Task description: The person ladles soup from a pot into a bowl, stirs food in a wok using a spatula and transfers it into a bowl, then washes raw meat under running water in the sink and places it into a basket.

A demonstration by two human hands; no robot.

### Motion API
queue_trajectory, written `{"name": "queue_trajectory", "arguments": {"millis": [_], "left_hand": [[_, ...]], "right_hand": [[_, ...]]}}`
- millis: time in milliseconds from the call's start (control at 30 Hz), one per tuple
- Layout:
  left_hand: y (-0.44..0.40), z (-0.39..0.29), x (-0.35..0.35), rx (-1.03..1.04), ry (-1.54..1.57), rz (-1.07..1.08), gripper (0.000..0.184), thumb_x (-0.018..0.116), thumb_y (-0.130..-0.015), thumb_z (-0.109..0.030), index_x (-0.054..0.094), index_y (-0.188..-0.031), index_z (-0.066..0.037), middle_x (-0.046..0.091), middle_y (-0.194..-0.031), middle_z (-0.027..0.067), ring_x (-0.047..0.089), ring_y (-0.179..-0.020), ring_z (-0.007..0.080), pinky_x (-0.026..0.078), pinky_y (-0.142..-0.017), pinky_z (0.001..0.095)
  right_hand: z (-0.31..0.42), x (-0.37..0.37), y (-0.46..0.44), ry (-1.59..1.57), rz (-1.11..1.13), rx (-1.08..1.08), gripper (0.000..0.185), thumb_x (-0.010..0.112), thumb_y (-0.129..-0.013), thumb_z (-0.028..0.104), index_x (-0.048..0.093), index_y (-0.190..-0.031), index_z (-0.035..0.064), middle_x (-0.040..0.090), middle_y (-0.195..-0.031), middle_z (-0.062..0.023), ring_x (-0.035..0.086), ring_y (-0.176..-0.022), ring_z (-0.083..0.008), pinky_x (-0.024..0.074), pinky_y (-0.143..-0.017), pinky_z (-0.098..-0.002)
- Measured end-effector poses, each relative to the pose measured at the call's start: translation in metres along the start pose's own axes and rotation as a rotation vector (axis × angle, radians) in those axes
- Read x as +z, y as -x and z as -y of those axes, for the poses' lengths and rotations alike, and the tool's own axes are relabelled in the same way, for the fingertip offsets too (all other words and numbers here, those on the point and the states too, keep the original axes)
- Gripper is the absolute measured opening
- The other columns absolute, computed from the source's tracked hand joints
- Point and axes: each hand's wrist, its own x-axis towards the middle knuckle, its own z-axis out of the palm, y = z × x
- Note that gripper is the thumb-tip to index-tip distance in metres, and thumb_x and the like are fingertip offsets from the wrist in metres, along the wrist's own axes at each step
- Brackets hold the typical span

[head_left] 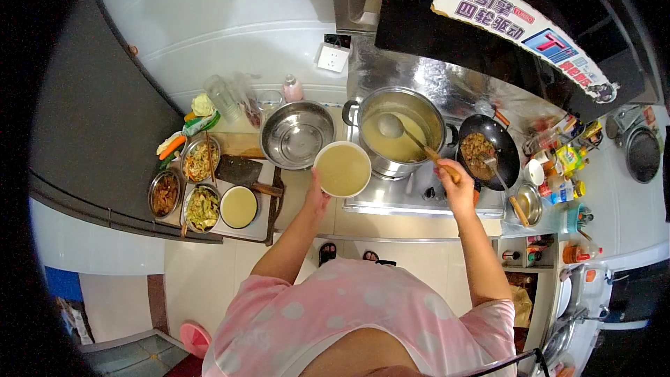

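My left hand (317, 197) grips the side of a bowl (343, 169) filled with pale yellow liquid. The bowl is held level, just left of a large steel pot (386, 165) on the stove. My right hand (458, 186) is closed round the wooden handle of a ladle (390, 125). The ladle's round metal head rests at the surface of similar pale liquid (408, 145) inside the pot; what the head holds is hard to make out. An empty steel basin (298, 134) stands behind the held bowl, to its left.
Right of the pot sits a dark wok (511, 146) with browned food and a spatula (516, 206). At left are another filled bowl (239, 207), a cleaver (241, 169) and several dishes of food, including greens (202, 208). Bottles and packets (569, 157) crowd the right side.
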Motion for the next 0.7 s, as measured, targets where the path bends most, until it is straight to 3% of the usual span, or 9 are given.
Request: {"name": "queue_trajectory", "arguments": {"millis": [100, 300, 367, 467, 700], "left_hand": [[0.001, 0.006, -0.008, 0.022, -0.004, -0.017, 0.064, 0.031, -0.09, -0.058, 0.038, -0.131, -0.009, 0.05, -0.127, 0.0053, 0.05, -0.113, 0.0168, 0.041, -0.093, 0.0316], [0.011, 0.016, -0.031, -0.005, -0.031, -0.126, 0.059, 0.032, -0.091, -0.057, 0.044, -0.125, -0.01, 0.058, -0.114, 0.0026, 0.057, -0.094, 0.0098, 0.046, -0.074, 0.024], [0.026, 0.012, -0.016, 0.024, 0.033, -0.236, 0.057, 0.033, -0.091, -0.056, 0.046, -0.124, -0.011, 0.059, -0.11, 0.0012, 0.057, -0.086, 0.007, 0.046, -0.068, 0.0217], [0.028, 0.025, -0.047, -0.008, 0.006, -0.282, 0.056, 0.034, -0.091, -0.055, 0.046, -0.124, -0.012, 0.06, -0.107, 0.0003, 0.056, -0.082, 0.0056, 0.044, -0.064, 0.0206], [0.053, 0.035, -0.09, -0.018, -0.133, -0.401, 0.054, 0.034, -0.092, -0.053, 0.043, -0.126, -0.012, 0.059, -0.107, 0.0011, 0.056, -0.084, 0.0082, 0.045, -0.064, 0.0228]], "right_hand": [[-0.011, 0.01, -0.007, 0.356, 0.068, -0.289, 0.024, 0.059, -0.077, -0.003, 0.06, -0.101, 0.0034, 0.061, -0.095, -0.0122, 0.061, -0.084, -0.0237, 0.0474, -0.075, -0.03], [-0.018, 0.025, -0.007, 0.496, 0.201, -0.27, 0.031, 0.061, -0.07, -0.002, 0.062, -0.098, 0.011, 0.059, -0.091, -0.0147, 0.06, -0.082, -0.0345, 0.0494, -0.07, -0.0405], [-0.013, 0.029, -0.005, 0.519, 0.231, -0.295, 0.032, 0.061, -0.07, -0.001, 0.061, -0.099, 0.0126, 0.059, -0.093, -0.0143, 0.06, -0.082, -0.0344, 0.0497, -0.069, -0.0412], [-0.007, 0.034, -0.001, 0.604, 0.292, -0.284, 0.034, 0.061, -0.07, 0.0, 0.061, -0.101, 0.0151, 0.059, -0.097, -0.0135, 0.06, -0.081, -0.0339, 0.05, -0.069, -0.0411], [-0.013, 0.037, -0.002, 0.617, 0.347, -0.323, 0.037, 0.06, -0.07, 0.0, 0.06, -0.103, 0.0166, 0.058, -0.102, -0.0128, 0.06, -0.08, -0.0336, 0.0501, -0.069, -0.04]]}}
